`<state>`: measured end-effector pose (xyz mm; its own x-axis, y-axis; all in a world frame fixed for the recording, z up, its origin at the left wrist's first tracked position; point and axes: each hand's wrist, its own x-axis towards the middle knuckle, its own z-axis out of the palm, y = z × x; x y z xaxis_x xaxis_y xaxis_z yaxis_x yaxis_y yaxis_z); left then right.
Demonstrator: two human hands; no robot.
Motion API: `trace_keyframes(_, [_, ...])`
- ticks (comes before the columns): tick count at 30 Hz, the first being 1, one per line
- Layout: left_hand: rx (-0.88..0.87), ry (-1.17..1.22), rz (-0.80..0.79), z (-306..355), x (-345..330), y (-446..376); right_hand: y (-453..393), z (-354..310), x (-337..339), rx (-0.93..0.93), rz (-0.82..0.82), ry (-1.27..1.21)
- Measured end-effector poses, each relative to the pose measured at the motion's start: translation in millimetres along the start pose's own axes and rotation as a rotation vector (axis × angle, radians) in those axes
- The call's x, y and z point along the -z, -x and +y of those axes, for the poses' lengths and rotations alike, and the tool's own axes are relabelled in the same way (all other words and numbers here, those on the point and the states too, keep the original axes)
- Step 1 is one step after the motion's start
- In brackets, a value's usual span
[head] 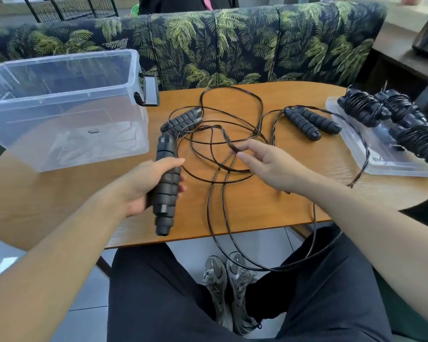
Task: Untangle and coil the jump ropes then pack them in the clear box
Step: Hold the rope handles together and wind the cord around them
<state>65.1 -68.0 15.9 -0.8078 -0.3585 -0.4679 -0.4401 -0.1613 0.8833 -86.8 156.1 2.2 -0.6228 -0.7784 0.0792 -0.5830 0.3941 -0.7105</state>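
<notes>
My left hand point(146, 183) grips a pair of black ribbed jump-rope handles point(165, 188) held together, pointing up and down above the table's front edge. My right hand point(264, 164) pinches a twisted loop of black cord point(229, 141) from the tangle point(222, 134) spread over the table's middle. Another handle pair point(183, 120) lies behind the tangle, and a further pair point(309, 123) lies to its right. Cord loops hang off the front edge over my lap. The clear box point(59, 112) stands open at the left, with no rope inside.
A clear lid point(380, 154) at the right edge of the wooden table point(269, 201) carries several coiled black ropes point(366, 108). A phone point(150, 91) leans behind the box. A leaf-patterned sofa point(232, 45) runs along the far side. My legs and shoes are below.
</notes>
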Motion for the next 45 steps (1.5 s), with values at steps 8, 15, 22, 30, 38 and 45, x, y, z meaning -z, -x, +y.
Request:
trace_keyframes(8, [0.060, 0.293, -0.155, -3, -26, -16, 0, -30, -35, 0.061, -0.100, 0.039])
trace_keyframes(15, [0.075, 0.481, -0.135, -14, -31, -27, -3, -35, -42, -0.007, -0.027, 0.043])
trace_keyframes(22, [0.091, 0.663, -0.196, -16, -16, -32, -7, -10, -34, -0.159, -0.025, 0.182])
trace_keyframes(30, [-0.089, 0.523, -0.288, -17, -36, -24, -6, -18, -44, -0.142, -0.198, 0.261])
trace_keyframes(38, [-0.111, 0.516, -0.158, -3, -20, -34, 3, -3, -19, 0.074, -0.220, 0.380])
trace_keyframes(45, [-0.066, -0.046, -0.102, -9, 16, -22, 13, 52, 9, 0.233, 0.030, 0.411])
